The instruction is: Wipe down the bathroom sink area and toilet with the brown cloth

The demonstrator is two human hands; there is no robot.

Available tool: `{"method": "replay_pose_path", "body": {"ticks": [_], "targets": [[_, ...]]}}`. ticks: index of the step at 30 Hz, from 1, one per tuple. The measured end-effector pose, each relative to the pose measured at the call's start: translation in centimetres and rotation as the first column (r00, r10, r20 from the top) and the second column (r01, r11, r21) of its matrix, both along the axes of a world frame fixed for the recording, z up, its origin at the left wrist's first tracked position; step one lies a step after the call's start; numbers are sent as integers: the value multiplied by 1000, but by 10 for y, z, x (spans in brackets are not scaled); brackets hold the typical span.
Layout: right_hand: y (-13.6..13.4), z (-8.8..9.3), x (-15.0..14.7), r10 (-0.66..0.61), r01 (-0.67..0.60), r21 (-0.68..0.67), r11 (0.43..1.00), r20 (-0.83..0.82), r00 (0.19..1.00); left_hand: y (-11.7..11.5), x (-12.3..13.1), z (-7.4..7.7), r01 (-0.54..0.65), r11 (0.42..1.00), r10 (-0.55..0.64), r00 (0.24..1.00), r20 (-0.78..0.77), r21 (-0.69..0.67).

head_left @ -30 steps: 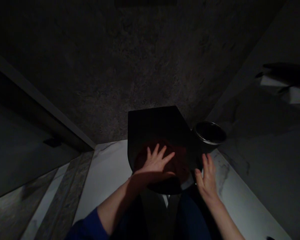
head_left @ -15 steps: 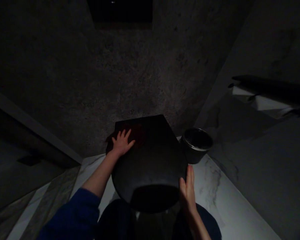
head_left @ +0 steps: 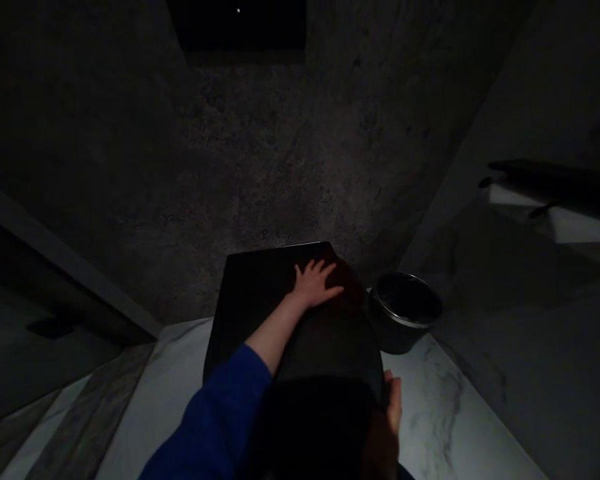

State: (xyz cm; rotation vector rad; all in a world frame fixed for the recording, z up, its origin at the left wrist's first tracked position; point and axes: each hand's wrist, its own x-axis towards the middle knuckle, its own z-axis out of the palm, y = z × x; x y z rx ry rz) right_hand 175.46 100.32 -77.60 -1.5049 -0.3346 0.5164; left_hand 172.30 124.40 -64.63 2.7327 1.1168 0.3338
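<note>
The room is dim. A black toilet lid (head_left: 260, 300) lies closed below me against a dark stone wall. My left hand (head_left: 314, 283) presses flat on a dark reddish cloth (head_left: 349, 285) at the lid's far right corner, fingers spread, blue sleeve up the arm. My right hand (head_left: 393, 408) rests against the lid's near right edge, mostly in shadow, fingers together along the rim.
A round dark bin with a metal rim (head_left: 404, 312) stands on the floor right of the toilet. White marble floor (head_left: 445, 407) spreads on both sides. A paper holder (head_left: 555, 200) sticks out from the right wall. A dark recess (head_left: 240, 27) sits high on the back wall.
My left hand slid with the cloth from the lid's near middle to its far left corner, then across to the far right corner. My right hand stayed by the lid's right edge.
</note>
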Motion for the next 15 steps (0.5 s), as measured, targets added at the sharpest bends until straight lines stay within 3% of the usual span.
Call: {"method": "replay_pose_path", "body": {"ticks": [3,5,7,9,11,15], "targets": [[-2,2,-2,36,-37,5,999,149,988,65,-1,7,-226,974,226,974,-5,-36],[-3,3,0,73,-76,4,997,252,965,88,-32,8,-380,925,380,925,-21,7],[-4,6,2,90,-90,-12,996,313,946,92,-77,7,-468,882,469,883,-19,51],[-5,8,3,102,-103,-12,995,324,941,76,-122,8,-520,851,524,851,-46,70],[-6,9,2,110,-118,6,993,324,940,41,-158,5,-523,848,529,844,-86,83],[-6,-2,0,95,-124,53,991,388,917,-71,-187,-14,-389,918,396,904,-161,78]]}}
